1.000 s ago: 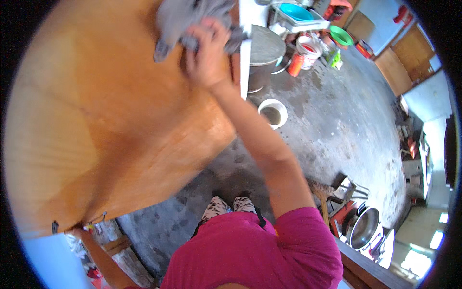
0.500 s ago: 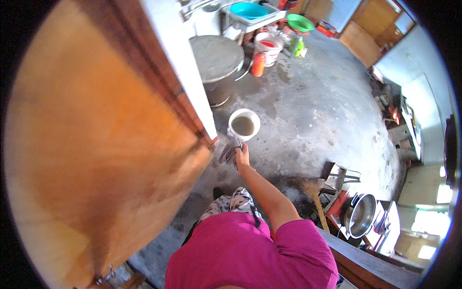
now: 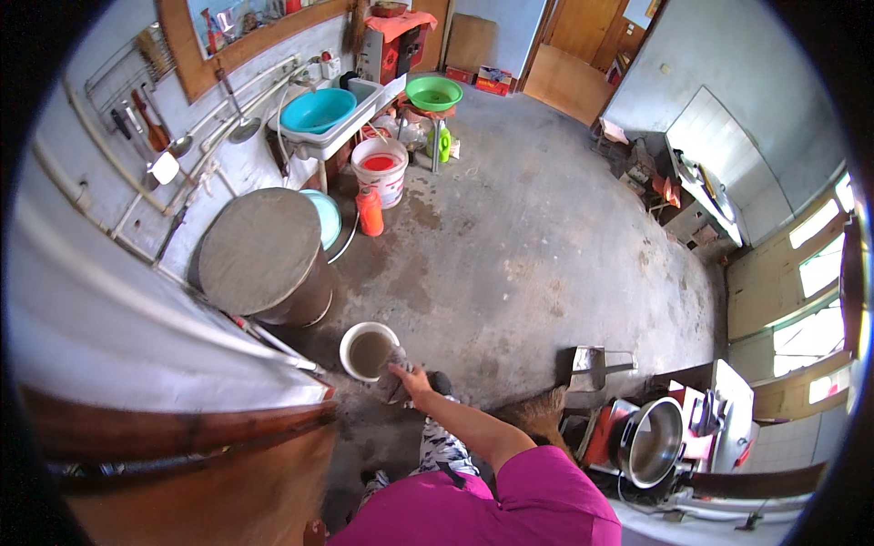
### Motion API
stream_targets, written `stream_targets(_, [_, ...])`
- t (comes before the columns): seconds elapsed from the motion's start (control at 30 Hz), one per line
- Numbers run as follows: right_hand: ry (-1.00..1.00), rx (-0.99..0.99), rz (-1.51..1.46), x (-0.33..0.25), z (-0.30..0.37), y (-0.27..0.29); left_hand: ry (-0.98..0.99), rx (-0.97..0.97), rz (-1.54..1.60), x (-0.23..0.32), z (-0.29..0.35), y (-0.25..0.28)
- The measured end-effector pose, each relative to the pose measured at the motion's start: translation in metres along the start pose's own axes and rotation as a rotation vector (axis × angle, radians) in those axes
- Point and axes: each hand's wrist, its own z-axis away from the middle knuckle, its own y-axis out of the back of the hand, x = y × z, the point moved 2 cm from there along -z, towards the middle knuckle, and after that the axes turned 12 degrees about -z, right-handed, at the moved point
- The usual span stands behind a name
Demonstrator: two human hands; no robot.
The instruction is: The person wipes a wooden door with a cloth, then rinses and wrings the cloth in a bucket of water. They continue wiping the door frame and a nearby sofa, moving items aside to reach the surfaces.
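Observation:
My right hand (image 3: 415,382) is closed around a grey-brown cloth (image 3: 391,382), which overlaps the near right rim of a white bucket (image 3: 346,350). Murky greyish water (image 3: 370,353) stands inside the bucket, which appears to rest on the floor. Whether the cloth touches the rim or hangs just above it, I cannot tell. My right arm reaches forward and left from a magenta sleeve. Neither my left hand nor its forearm can be made out.
Left of the bucket stands a lidded round drum (image 3: 259,250). An orange door (image 3: 209,482) fills the lower left. Farther off are an orange bottle (image 3: 370,211), a white pail (image 3: 393,187) and a sink (image 3: 364,100). At right are a dustpan (image 3: 587,369), a broom (image 3: 537,414) and a metal pot (image 3: 651,441).
My view has turned, bringing the sink and wall tools into sight and the door lower. The right hand still grips the cloth, now nearer the bucket's right side and overlapping its rim.

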Motion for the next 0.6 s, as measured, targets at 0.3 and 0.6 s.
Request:
stream_targets(0.3, [-0.179,-0.238,0.294,0.011,-0.091,0.006,-0.432,-0.421,-0.507,0.131,0.067,-0.117])
stream_targets(0.6, [-0.008,-0.298,0.580,0.053,-0.160,-0.013,-0.175,-0.510,-0.797,0.116,0.065,-0.172])
